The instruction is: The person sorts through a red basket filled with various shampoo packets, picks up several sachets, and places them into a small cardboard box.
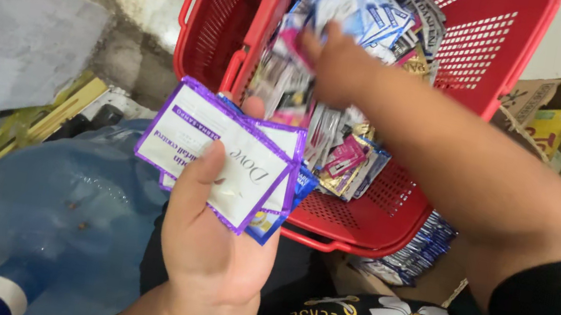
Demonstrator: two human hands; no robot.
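The right hand is motion-blurred over the sachets, fingertips indistinct, and the red basket runs past the top edge.

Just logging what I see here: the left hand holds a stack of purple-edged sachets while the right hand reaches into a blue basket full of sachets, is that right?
Not quite: the basket is red, not blue. The head view shows it. The rest stands: the left hand holds a stack of purple-edged sachets while the right hand reaches into the basket full of sachets.
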